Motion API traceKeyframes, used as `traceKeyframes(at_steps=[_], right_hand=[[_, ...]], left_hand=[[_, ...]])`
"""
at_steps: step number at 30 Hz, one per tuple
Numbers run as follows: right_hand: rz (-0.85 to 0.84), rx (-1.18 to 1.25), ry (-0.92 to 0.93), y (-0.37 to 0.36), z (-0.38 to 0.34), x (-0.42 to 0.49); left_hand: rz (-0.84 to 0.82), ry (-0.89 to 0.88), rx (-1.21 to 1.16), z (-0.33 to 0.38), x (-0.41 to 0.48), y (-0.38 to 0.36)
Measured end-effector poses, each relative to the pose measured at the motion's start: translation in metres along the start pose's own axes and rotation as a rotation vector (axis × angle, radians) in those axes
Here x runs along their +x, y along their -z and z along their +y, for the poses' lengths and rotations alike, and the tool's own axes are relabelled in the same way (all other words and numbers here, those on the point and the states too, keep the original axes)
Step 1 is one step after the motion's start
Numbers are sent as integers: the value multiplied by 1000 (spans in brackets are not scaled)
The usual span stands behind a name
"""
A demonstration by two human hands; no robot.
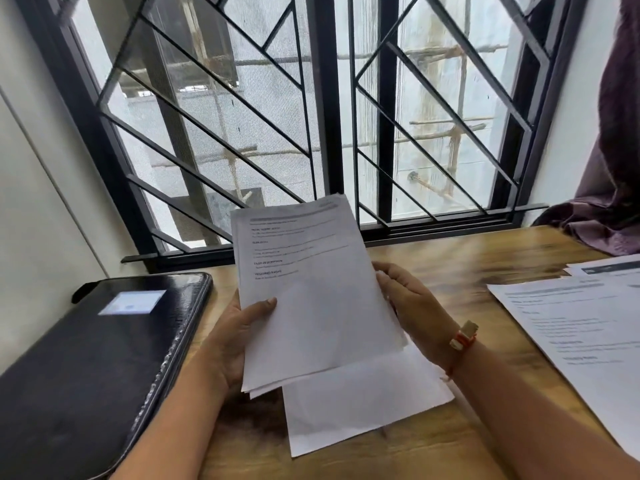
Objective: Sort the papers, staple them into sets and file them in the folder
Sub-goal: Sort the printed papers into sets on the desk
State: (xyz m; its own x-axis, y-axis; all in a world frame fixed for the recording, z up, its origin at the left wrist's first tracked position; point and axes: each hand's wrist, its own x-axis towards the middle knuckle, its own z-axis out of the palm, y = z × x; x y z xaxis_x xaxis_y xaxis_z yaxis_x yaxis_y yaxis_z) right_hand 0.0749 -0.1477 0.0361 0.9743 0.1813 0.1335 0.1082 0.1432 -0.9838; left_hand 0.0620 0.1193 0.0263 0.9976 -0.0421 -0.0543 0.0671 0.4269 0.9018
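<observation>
A stack of papers (311,289) is held up over the middle of the wooden worktop (460,261), tilted a little to the left, its printed top page facing the camera. The left hand (235,341) grasps the stack's lower left edge: the thumb lies across the front of the top page and the fingers are hidden behind. The right hand (412,303) holds the right edge, its fingers curled round the side of the pages. An orange and cream wristband (463,336) sits on the right wrist.

Under the near end of the stack a loose sheet (363,407) sticks out toward the camera, blank side up and turned at an angle. I cannot tell whether it lies on the worktop or is caught in the hands.

To the left lies a black folder (86,368) — closed, flat on the worktop, with a pale label (133,302) on its cover. It is well apart from the stack.

On the right side more printed sheets (568,323) are spread flat, overlapping one another, running off the right edge of view.

Beyond the worktop is a window (327,116) with a black metal grille — and a dark purple curtain (614,174) hangs at the far right, its end bunched on the worktop.
</observation>
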Motion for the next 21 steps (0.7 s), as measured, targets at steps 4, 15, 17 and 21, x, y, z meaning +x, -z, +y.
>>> traceKeyframes(at_steps=[4,15,17,21], right_hand=[[235,-736,-27,11,3,4],[81,-1358,-210,9,9,-5],[83,-1273,-235,8,11,-4],[99,-1163,-270,15,11,-2]], left_hand=[[110,-1,-87,8,5,9],[252,-53,-130,14,3,14],[256,-55,-118,14,4,14],[238,-53,-83,12,2,12]])
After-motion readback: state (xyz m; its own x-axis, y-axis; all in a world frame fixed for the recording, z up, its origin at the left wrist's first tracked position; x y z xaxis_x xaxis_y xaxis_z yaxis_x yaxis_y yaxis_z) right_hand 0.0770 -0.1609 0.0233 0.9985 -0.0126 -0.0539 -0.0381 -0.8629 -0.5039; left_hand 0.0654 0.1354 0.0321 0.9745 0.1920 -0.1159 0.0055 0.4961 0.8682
